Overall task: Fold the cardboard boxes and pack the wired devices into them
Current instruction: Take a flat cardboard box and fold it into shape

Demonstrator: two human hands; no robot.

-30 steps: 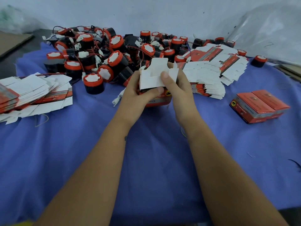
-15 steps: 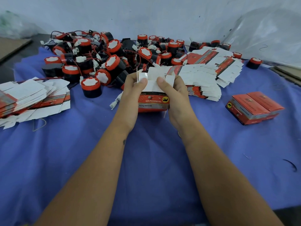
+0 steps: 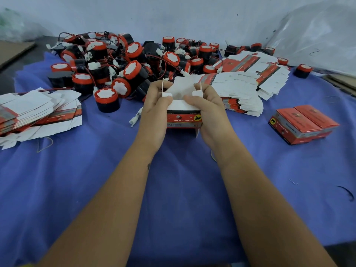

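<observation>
Both hands' fingers still grip the box (image 3: 184, 120), its top flaps now spread open, thumbs pressing inside.

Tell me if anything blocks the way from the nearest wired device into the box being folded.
Nothing visible does. The nearest device stands apart on bare blue cloth, left of the box, whose top flaps are open. Left hand and right hand both grip the box.

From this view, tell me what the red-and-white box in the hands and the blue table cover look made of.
Red-and-white box: thin printed cardboard, it seems; glossy red outside, plain white inside, flaps holding sharp creases. Both hands, left and right, grip it.
Blue table cover: probably woven cloth; matte, softly wrinkled, draped over the edge.
</observation>
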